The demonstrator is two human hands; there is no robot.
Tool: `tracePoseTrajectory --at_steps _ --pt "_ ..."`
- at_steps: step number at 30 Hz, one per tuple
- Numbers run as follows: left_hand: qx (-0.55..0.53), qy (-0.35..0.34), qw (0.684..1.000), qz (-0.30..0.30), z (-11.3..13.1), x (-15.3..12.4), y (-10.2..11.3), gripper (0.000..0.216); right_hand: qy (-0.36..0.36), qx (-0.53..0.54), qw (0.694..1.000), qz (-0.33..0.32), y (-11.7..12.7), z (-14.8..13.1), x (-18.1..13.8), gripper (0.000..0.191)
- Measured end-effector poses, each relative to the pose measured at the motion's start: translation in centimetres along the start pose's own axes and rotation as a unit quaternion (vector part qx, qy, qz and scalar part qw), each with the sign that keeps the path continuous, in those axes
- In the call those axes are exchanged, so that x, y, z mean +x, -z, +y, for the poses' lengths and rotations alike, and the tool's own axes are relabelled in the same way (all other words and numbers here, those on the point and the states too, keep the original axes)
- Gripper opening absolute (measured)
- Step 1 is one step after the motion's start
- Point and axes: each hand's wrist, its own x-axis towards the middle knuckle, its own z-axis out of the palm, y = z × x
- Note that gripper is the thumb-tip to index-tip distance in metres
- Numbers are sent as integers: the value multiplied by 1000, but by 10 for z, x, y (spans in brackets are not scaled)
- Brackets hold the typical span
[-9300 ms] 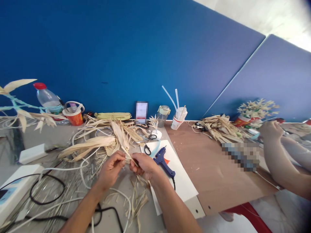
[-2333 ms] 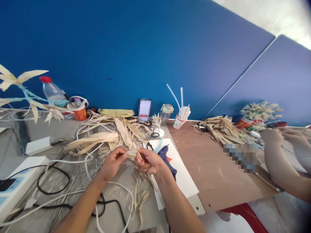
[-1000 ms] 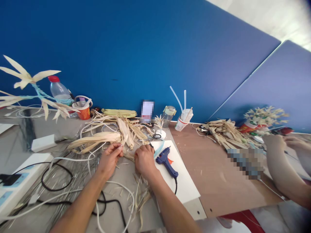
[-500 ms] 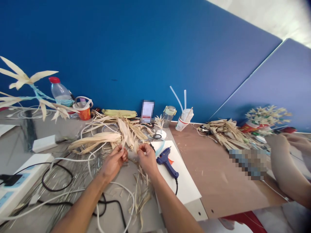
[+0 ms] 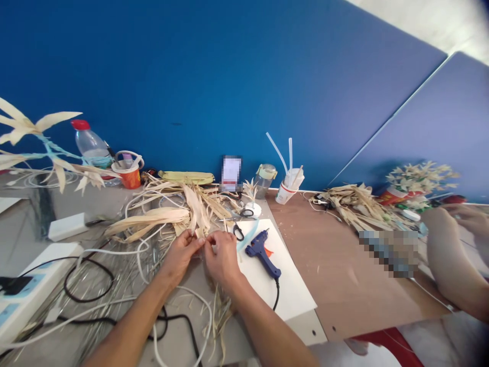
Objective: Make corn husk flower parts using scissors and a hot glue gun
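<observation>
While the bare left hand (image 5: 182, 253) and bare right hand (image 5: 222, 256) work close together, both seem to pinch a thin, cream strip of dried corn husk (image 5: 196, 234) (mostly hidden) between them. It should be feather-light, papery and apt to split along its grain, best held flat near an end. Just beyond lie long, curling tan corn-husk leaves (image 5: 195, 206); rightward, a smooth navy plastic glue gun (image 5: 263, 256) rests on flat white paper (image 5: 293, 285).

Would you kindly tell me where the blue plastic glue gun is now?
In the head view, the blue plastic glue gun lies just right of centre on the white sheet of paper, between the person's right hand and the flat brown board.
</observation>
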Motion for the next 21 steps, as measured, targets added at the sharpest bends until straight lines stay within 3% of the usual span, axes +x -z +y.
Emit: tracePoseTrajectory --at_steps 5,11,16,21 --pt "-12 12 1000 9 2 0 0 26 -60 124 990 -12 1 1 2 10" --pt "-85 4 996 15 5 0 -3 30 -130 311 940 -60 5 5 7 11" --pt "-64 -5 998 17 6 -1 -1 26 -147 326 933 -41 1 10 8 13" --pt "-19 -15 1000 0 0 -1 4 37 -149 242 959 6 -4 10 7 10"
